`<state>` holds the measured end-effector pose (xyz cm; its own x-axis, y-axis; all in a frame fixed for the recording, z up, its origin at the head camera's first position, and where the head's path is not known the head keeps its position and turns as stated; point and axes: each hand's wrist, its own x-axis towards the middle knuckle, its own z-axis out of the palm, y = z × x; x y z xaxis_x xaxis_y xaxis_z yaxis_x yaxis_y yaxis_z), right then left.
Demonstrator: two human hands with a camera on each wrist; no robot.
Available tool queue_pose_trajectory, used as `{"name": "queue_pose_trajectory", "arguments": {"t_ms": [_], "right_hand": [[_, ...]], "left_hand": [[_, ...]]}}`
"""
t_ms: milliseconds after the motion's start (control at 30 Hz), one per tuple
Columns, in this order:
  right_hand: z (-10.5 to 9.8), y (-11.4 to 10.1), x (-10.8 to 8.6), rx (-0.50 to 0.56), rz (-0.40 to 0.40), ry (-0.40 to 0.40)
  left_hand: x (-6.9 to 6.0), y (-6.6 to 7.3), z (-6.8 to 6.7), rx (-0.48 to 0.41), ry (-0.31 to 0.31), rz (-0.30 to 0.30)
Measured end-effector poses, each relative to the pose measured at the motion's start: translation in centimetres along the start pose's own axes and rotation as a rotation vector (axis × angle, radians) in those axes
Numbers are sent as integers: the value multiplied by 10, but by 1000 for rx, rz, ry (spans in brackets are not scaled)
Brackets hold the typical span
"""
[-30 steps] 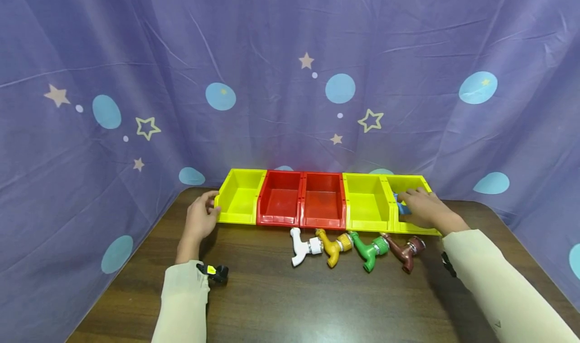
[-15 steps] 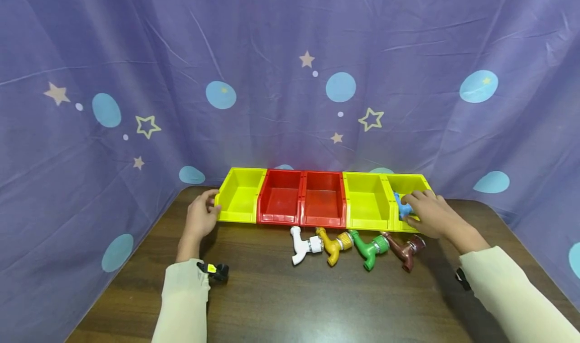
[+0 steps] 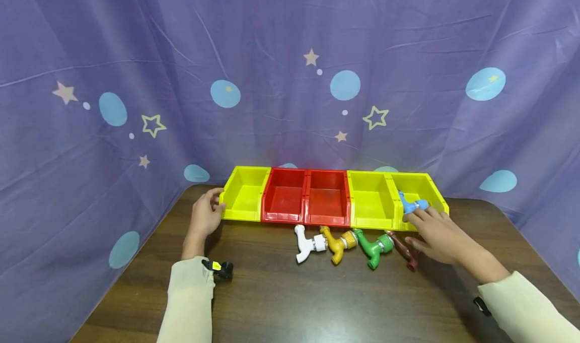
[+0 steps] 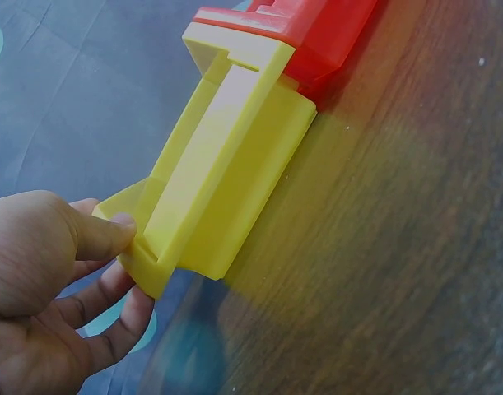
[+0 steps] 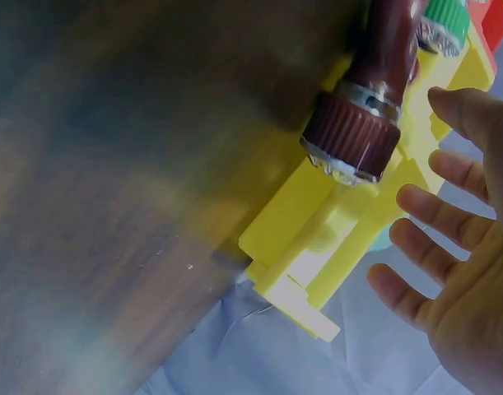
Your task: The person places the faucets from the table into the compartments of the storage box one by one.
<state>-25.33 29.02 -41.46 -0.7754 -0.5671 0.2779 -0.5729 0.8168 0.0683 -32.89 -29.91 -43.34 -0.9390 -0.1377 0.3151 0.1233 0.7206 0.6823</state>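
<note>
My left hand point(image 3: 206, 215) grips the outer front corner of the leftmost yellow bin point(image 4: 226, 164), thumb on one side and fingers on the other. My right hand point(image 3: 446, 236) hovers in front of the rightmost yellow bin point(image 3: 419, 182), fingers spread and holding nothing. Inside that bin lies a blue tap point(image 3: 411, 205). Below the hand, a brown tap point(image 5: 354, 136) lies on the table, partly covered by the hand in the head view. To its left are a green tap point(image 3: 373, 248), a yellow tap point(image 3: 337, 245) and a white tap point(image 3: 305, 244) in a row.
Two red bins point(image 3: 284, 197) and another yellow bin point(image 3: 371, 198) stand between the end bins, forming one joined row. Brown wooden table point(image 3: 317, 302) extends in front of the taps. A purple patterned curtain point(image 3: 281, 81) hangs behind.
My right hand has come out of the rightmost yellow bin, leaving the blue tap inside, and moved toward me over the brown tap. The left hand keeps its grip on the bin.
</note>
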Motion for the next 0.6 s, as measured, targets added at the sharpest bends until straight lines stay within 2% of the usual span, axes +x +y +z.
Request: {"name": "queue_pose_trajectory", "arguments": {"t_ms": [233,467,600], "right_hand": [[1,-10,-11,15,-78,-1],[5,-10,-19,77,-87,-46],[8,-10,-21,84,-118,-32]], "left_hand": [[1,-1,-1,-2,-5,-23],[1,-1,-1,-14,-12,-27],[1,0,0,-17,-12,-28]]}}
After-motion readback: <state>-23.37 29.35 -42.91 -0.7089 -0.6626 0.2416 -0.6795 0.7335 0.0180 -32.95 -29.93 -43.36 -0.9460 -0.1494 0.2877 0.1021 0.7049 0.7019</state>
